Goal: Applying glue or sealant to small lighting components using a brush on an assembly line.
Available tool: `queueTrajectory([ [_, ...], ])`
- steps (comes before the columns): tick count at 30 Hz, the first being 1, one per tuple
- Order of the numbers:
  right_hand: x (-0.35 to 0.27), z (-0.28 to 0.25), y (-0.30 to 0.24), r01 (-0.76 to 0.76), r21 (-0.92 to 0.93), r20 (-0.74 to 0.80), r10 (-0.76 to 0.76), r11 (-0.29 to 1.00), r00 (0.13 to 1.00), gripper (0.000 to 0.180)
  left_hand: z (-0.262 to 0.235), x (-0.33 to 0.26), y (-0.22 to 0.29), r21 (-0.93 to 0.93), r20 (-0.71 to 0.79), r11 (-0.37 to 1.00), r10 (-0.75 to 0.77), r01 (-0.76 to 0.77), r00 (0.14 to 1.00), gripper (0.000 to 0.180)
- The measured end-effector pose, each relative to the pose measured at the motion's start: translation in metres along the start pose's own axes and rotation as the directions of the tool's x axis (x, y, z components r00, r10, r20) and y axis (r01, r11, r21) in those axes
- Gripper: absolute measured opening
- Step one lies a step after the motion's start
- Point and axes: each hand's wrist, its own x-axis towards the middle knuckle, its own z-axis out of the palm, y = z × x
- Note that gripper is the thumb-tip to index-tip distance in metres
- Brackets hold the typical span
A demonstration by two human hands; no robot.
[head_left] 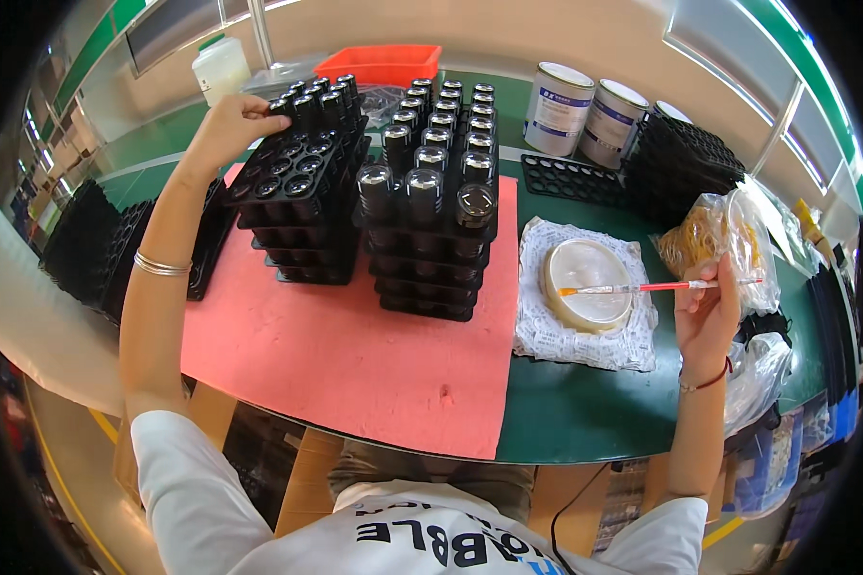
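Head view showed two hands at work over a green table (585, 412). The left hand (232, 134) was at the back of the left stack of black trays (302, 240). Its fingers and thumb were bent close together, touching one of the black tubes (326, 107) that stood there. I could not tell if they had a firm hold on it.

The right hand (708, 302) was closed around a thin brush (664, 286) with a red handle. The brush lay sideways in the air, and its orange tip was over the left part of a round, pale dish (587, 324). That dish sat on a white cloth or paper (537, 337) with print on it, just beside a pink mat (403, 383).

Both tray stacks stood on the mat. The right stack of black trays (427, 278) held rows of upright tubes with shiny tops (425, 187). Behind them was a red basket (382, 62), and two white cans (558, 107) stood behind the dish.
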Motion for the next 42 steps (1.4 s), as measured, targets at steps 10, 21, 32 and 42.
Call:
queueTrajectory([
  [10, 0.0, 0.0, 0.004, -0.045, 0.019, -0.05, 0.046, 0.999, 0.998, 0.027, 0.002, -0.05, 0.08, 0.169, -0.305, 0.985, 0.082, -0.031, 0.949, 0.034],
  [21, -0.001, 0.005, 0.005, -0.082, -0.03, -0.024, 0.082, 0.996, 0.996, 0.032, 0.044, -0.102, 0.122, -0.127, -0.135, 0.951, 0.266, -0.282, 0.955, 0.03],
  [32, -0.01, 0.01, 0.012, -0.071, -0.112, 0.213, 0.094, 0.991, 0.972, 0.024, 0.114, -0.169, 0.114, -0.683, 0.618, 0.646, 0.262, 0.341, 0.741, 0.03],
  [42, -0.023, 0.022, 0.024, 0.082, -0.366, 0.406, 0.08, 0.927, 0.911, 0.029, 0.112, -0.158, 0.107, -0.653, 0.697, 0.574, 0.199, 0.494, 0.689, 0.024],
])
